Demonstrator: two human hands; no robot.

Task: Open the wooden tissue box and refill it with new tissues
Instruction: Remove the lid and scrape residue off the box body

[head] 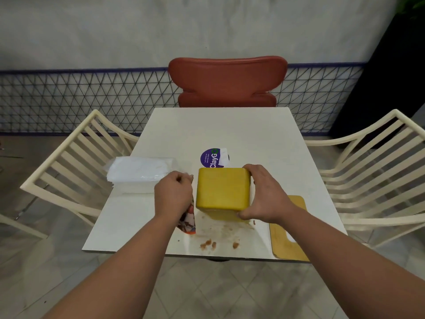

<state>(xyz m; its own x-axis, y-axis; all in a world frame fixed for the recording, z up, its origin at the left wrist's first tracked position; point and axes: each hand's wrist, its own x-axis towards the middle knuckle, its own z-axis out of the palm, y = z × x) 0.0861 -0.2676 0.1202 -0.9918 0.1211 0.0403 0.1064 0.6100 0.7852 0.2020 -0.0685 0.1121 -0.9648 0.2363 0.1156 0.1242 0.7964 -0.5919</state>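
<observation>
Two hands work at the desk point(230, 130): right hand point(264, 194) clamps the wooden tissue box point(223, 188), left hand point(173, 194) fisted on a patterned wrapper point(188, 221); crumbs point(208, 244) nearby could soil the new tissues point(140, 172).

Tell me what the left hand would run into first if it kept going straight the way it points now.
The left hand is a closed fist pointing away from the person and slightly left. Going straight on, it would probably first meet the plastic-wrapped tissue pack, just beyond its knuckles. Depth is unclear, so contact there is likely, not certain.
</observation>
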